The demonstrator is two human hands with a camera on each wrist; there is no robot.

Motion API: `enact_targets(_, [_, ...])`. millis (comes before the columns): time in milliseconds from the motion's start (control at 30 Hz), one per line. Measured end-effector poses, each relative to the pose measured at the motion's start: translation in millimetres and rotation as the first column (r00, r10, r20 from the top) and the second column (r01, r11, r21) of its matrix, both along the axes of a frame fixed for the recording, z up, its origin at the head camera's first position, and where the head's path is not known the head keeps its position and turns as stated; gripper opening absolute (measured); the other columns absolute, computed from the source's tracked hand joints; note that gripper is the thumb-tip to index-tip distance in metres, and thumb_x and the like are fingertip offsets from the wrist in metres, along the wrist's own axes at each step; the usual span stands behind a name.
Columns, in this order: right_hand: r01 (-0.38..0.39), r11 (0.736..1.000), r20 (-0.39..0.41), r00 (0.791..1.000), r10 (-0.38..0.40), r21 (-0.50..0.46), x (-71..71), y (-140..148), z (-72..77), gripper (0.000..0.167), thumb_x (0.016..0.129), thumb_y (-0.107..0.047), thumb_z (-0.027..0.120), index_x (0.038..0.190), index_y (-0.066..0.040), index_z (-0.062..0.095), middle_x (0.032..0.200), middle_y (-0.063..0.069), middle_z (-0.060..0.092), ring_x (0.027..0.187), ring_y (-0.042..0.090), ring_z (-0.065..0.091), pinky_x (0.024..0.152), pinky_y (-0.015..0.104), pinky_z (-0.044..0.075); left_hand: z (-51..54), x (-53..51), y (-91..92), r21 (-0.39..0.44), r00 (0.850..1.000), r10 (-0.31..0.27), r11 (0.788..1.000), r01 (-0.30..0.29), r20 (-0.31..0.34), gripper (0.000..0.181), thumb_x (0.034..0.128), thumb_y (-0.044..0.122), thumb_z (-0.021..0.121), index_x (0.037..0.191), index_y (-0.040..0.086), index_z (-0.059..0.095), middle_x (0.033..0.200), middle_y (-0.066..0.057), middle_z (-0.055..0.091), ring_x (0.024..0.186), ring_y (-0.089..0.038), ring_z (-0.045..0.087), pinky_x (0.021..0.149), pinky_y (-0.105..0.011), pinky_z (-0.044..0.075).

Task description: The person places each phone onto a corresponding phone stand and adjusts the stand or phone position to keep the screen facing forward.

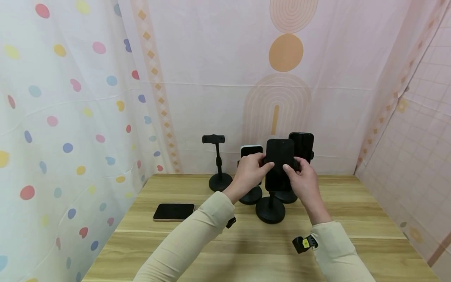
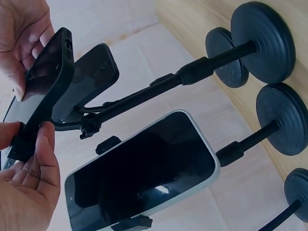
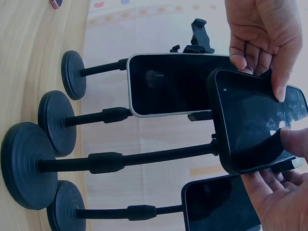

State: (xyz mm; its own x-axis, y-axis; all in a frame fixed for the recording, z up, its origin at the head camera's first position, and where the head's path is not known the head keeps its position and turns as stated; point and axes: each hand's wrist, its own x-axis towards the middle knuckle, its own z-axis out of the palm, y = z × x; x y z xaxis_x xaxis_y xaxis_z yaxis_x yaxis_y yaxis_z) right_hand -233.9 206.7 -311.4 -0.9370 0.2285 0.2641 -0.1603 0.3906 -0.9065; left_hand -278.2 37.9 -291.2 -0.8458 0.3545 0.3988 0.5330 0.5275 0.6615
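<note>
A smartphone in a black case (image 1: pixel 280 164) stands upright on the front phone stand (image 1: pixel 270 210), its screen toward me. My left hand (image 1: pixel 249 170) grips its left edge, thumb at the front; in the left wrist view those fingers lie around the black clamp arm (image 2: pixel 23 147). On the opposite edge, my right hand (image 1: pixel 305 181) holds the phone with the thumb on the screen and fingers behind. Close behind are a white-edged smartphone (image 2: pixel 144 173) in a stand's clamp and another black smartphone (image 1: pixel 305 145) on a stand, both partly hidden in the head view.
A phone stand with a bare clamp (image 1: pixel 213 139) is at the back left. Another smartphone (image 1: pixel 174 212) lies flat on the wooden table (image 1: pixel 141 250), left of my left forearm. Patterned curtains (image 1: pixel 204 109) hang along the back and sides.
</note>
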Motion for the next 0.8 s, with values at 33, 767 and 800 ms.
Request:
enact_targets(33, [0.001, 1.0, -0.006, 1.0, -0.001, 0.004, -0.1, 0, -0.9, 0.051, 0.102, -0.02, 0.058, 0.143, 0.006, 0.042, 0.136, 0.026, 0.052, 0.118, 0.037, 0.057, 0.097, 0.05, 0.047, -1.2, 0.3, -0.1, 0.005, 1.0, -0.002, 1.0, 0.002, -0.006, 0.026, 0.0974, 0.025, 0.066, 0.115, 0.005, 0.069, 0.075, 0.003, 0.064, 0.061, -0.01, 0.057, 0.056, -0.023, 0.047])
enact_targets(767, [0.017, 0.997, -0.032, 0.999, -0.015, 0.077, 1.5, 5, -15.8, 0.054, 0.101, -0.024, 0.06, 0.145, 0.004, 0.045, 0.126, 0.025, 0.061, 0.102, 0.03, 0.062, 0.082, 0.03, 0.05, -19.4, 6.5, 1.9, 0.001, 0.997, 0.007, 1.0, -0.007, -0.075, 0.043, 0.0983, 0.027, 0.065, 0.13, -0.003, 0.061, 0.059, 0.002, 0.053, 0.045, -0.008, 0.044, 0.048, -0.021, 0.04])
enact_targets(800, [0.018, 0.997, -0.034, 0.999, -0.015, 0.075, 1.7, 4, -16.3, 0.054, 0.101, -0.024, 0.06, 0.145, 0.004, 0.045, 0.125, 0.025, 0.061, 0.101, 0.03, 0.061, 0.08, 0.027, 0.049, -19.8, 6.6, 2.3, 0.005, 0.997, 0.009, 1.0, -0.009, -0.076, 0.043, 0.0982, 0.027, 0.065, 0.129, -0.003, 0.061, 0.057, 0.002, 0.052, 0.043, -0.008, 0.043, 0.047, -0.02, 0.039])
